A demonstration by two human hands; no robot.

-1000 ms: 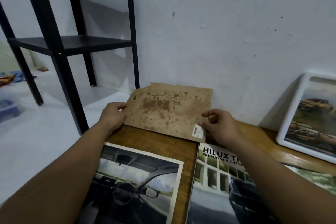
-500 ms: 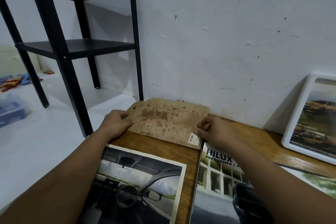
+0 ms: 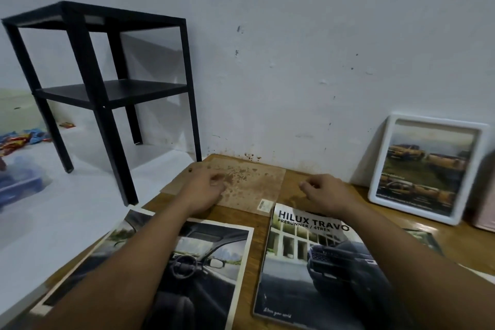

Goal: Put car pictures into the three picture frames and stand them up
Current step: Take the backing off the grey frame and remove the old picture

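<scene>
Both hands hover low over the far part of the wooden desk [image 3: 455, 244]. The left hand [image 3: 206, 190] is above the near left part of the stained brown backing board [image 3: 251, 182], with its fingers loosely curled and holding nothing; whether it touches the board cannot be told. The right hand [image 3: 326, 193] is just to the right of the board, also loosely curled and holding nothing.

The backing board lies flat on the desk, close to the white wall [image 3: 294, 61], with a small white sticker [image 3: 263, 204] at its near right corner. Nearer than the board, on its left side, lies a car interior picture [image 3: 214, 262], partly under the left forearm. Beside that picture, on the right of it, lies a Hilux brochure [image 3: 308, 262] with a dark pickup on its cover. To the right of the board, a white picture frame [image 3: 426, 169] with a picture of yellow pickups stands and leans against the wall. To the left of the board, a black side table [image 3: 107, 61] stands on the floor.
</scene>
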